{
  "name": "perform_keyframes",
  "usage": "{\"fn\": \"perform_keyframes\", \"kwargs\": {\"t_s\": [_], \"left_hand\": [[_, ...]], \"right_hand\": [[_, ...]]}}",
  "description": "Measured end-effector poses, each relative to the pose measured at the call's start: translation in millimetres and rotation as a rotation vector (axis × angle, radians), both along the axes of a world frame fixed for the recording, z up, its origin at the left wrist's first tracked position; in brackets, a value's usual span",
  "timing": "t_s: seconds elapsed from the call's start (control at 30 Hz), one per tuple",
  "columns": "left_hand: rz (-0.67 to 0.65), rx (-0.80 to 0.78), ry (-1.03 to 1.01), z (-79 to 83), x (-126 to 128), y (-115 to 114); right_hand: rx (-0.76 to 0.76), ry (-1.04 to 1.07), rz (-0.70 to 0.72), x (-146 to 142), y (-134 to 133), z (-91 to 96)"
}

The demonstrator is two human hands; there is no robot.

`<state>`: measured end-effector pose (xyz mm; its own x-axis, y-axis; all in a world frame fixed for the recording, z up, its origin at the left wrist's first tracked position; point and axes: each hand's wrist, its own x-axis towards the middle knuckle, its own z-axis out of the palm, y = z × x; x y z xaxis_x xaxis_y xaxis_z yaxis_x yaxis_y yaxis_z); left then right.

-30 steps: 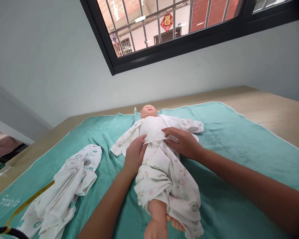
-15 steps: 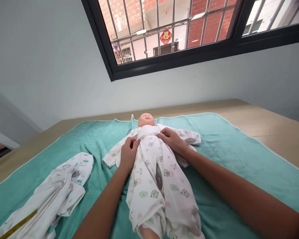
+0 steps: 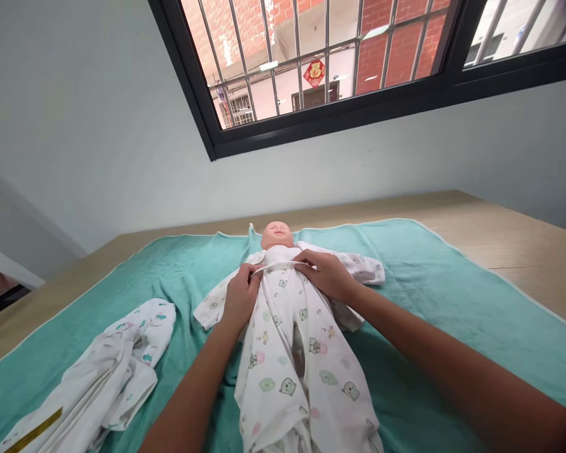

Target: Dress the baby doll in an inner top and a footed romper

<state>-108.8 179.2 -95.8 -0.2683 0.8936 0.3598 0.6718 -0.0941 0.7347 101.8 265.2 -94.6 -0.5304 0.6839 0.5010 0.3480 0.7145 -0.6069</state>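
A baby doll (image 3: 277, 235) lies on its back on a teal blanket (image 3: 405, 277), its head toward the wall. It wears a white printed top (image 3: 358, 267) with the sleeves spread out, and white baby pants (image 3: 287, 352) with small green and pink animal prints. My left hand (image 3: 242, 292) pinches the waistband at the left side of the doll's belly. At the right side, my right hand (image 3: 327, 274) grips the same waistband, which stretches between both hands. The doll's feet are hidden at the bottom of the view.
Crumpled white baby clothing (image 3: 108, 377) with a yellow strip (image 3: 35, 431) lies on the blanket at the left. The wooden tabletop (image 3: 542, 277) shows around the blanket. Behind it stand a pale wall (image 3: 311, 182) and a barred window (image 3: 311, 56).
The waistband now stands up as a raised edge between my hands. The doll's lower leg, visible before at the bottom, is now out of sight. The view has shifted slightly.
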Motion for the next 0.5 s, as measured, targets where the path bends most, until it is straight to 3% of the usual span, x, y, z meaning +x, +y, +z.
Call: {"fn": "perform_keyframes", "kwargs": {"t_s": [0.17,0.33,0.5], "left_hand": [[0.109,0.01,0.012,0.4,-6.1,22.4],[0.117,0.006,-0.153,-4.8,-9.1,32.2],[0.08,-0.049,-0.168,-3.6,-12.0,24.8]], "right_hand": [[0.013,-0.129,-0.146,-12.8,20.6,4.3],[-0.253,-0.053,-0.166,-26.2,41.2,-0.1],[-0.384,0.103,-0.086,-21.6,30.8,-3.1]]}}
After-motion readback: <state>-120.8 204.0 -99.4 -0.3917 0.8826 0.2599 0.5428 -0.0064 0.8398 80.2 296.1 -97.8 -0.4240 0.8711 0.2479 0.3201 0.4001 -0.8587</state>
